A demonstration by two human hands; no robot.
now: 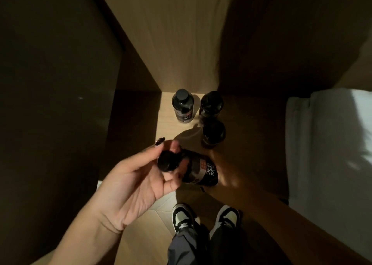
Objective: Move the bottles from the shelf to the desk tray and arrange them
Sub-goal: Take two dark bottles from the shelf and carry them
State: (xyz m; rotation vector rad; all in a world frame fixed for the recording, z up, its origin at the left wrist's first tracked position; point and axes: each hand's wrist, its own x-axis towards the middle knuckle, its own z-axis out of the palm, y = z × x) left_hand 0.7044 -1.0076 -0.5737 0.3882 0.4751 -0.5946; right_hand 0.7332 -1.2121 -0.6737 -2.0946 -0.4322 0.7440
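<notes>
Both hands on one dark bottle (pixel 198 169), held on its side above the front edge of the wooden shelf (pixel 167 127). Cap end points left, base right.

Left hand (pixel 138 181): palm up, fingers curled round the black cap (pixel 167 162) and neck, thumb across the top. Dark decorated nail visible on one fingertip. This hand is in the light.

Right hand (pixel 227 174): in deep shadow, wraps the base end of the same bottle. Fingers look curled round it, but detail is poor.

Bottle label shows white characters and a bit of red; too blurred to read.

Three more dark bottles upright on the shelf, near the back wall:
- back-left bottle (pixel 182 105), lit, black cap, label readable as a grey band only
- back-right bottle (pixel 211 104), just beside it, mostly in shadow
- front-right bottle (pixel 213 133), just in front of the back-right one, in shadow

Held bottle is nearer the camera than all three, apart from them.

Shelf sits in a wooden alcove; light falls in a narrow strip down the back panel and left part of the shelf.

White bedding (pixel 330 144) at right. Below: light floor, dark trousers, two black-and-white sneakers (pixel 205 217).
</notes>
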